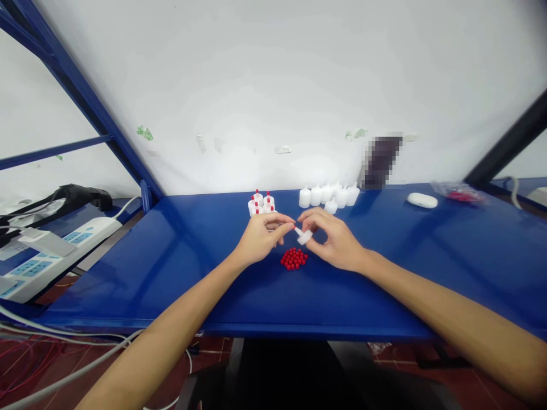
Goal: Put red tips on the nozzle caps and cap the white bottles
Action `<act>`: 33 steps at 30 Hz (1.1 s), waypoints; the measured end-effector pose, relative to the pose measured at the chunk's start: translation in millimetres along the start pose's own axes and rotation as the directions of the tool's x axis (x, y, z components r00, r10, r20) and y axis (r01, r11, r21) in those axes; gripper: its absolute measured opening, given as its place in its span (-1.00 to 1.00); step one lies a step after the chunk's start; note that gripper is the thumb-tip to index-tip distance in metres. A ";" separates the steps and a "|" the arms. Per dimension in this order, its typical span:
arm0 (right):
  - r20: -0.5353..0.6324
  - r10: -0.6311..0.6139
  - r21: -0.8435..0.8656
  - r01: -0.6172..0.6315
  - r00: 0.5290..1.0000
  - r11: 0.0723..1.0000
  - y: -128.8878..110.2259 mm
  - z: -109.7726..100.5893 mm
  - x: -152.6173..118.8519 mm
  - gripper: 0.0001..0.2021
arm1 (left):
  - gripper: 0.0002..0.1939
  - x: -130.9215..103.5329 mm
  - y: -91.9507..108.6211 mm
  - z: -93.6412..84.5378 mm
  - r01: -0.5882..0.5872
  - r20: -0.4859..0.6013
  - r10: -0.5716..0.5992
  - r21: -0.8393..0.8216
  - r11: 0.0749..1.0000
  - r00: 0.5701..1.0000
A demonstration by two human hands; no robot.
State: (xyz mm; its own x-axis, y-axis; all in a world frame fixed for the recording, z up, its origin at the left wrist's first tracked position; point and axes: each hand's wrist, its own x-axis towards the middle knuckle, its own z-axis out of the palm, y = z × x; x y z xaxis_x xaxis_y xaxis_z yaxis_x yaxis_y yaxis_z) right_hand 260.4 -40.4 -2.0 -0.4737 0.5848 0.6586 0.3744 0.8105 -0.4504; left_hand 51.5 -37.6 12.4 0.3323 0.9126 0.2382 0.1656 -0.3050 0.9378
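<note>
My right hand (331,236) grips a small white squeeze bottle (305,237), tilted so its pointed nozzle faces left. At the nozzle's tip, the fingers of my left hand (267,234) pinch a small red cap (294,227), mostly hidden by the fingertips. Just below the hands, a pile of red caps (294,259) lies on the blue table. Behind my left hand stand several white bottles with red caps (257,199). Several white bottles without caps (328,195) stand behind my right hand.
The blue table (171,273) meets a white wall. Toward the right lie a white oval case (422,200) and a clear bag with red contents (460,195). A pixelated dark object (382,161) leans on the wall. A power strip (64,250) and cables are at the left.
</note>
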 end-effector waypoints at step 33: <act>0.168 -0.070 -0.164 0.097 0.983 0.982 -4.2 -3.7 1.5 -0.60 | -0.53 1.5 -1.1 3.9 0.051 0.136 -0.011 -0.289 0.956 0.991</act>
State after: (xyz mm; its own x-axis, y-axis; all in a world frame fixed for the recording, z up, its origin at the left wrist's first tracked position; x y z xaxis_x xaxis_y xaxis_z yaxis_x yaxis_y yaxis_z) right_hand 261.1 -43.0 3.0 -0.6255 0.5242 0.5779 0.4519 0.8472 -0.2793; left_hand 55.5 -37.0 10.8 0.4539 0.8704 0.1908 -0.0929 -0.1667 0.9816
